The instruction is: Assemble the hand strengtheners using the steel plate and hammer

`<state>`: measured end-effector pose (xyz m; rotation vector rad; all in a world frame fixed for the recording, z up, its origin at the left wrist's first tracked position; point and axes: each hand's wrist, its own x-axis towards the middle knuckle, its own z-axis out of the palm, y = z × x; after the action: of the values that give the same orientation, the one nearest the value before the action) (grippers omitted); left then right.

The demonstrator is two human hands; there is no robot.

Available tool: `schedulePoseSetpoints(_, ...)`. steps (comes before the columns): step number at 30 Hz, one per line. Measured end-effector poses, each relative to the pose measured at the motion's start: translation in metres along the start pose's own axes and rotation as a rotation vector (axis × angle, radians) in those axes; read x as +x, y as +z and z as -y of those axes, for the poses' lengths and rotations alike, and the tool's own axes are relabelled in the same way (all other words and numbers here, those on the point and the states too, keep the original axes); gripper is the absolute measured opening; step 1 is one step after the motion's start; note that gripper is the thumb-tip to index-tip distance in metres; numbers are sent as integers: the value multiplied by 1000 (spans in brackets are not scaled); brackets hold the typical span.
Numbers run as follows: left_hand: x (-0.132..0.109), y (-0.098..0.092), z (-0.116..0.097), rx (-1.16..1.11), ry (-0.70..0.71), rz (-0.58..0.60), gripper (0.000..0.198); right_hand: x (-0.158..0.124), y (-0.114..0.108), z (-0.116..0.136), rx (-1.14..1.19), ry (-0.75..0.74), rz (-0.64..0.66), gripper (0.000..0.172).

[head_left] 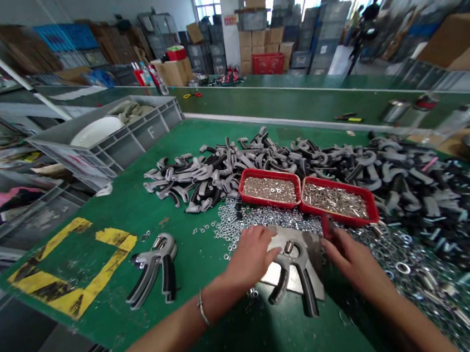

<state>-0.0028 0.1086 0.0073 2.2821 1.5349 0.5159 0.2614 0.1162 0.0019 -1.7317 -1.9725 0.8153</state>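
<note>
A green workbench carried a grey plastic crate lettered "F" on its side; a heap of grey-and-black handle pieces; two red trays of small metal parts; scattered steel washers; two assembled hand grip exercisers lay beside yellow-and-black tape; a third exerciser lay on a steel plate between the hands; the left hand, open with fingers spread, rested on the plate, touching the exerciser's head; the right hand, fingers narrowly curled, was just beside the exerciser; whether it held anything could not be told.
</note>
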Motion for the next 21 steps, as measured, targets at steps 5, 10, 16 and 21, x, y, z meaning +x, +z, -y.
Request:
schedulePoseSetpoints(5, 100, -44, 35, 329, 92, -39, 24, 19, -58, -37, -538, -233, -82, 39)
schedulePoseSetpoints(10, 162, -40, 58, 442, 24, 53, 14, 68, -55, 11, -582, -489, -84, 27)
schedulePoseSetpoints(16, 149, -27, 71, 483, 36, 13, 18, 152, -4, 64, -702, -509, -67, 15)
schedulePoseSetpoints(21, 146, -19, 76, 424, -2, -55, 18, 176, 14, 59, -715, -474, -24, 10)
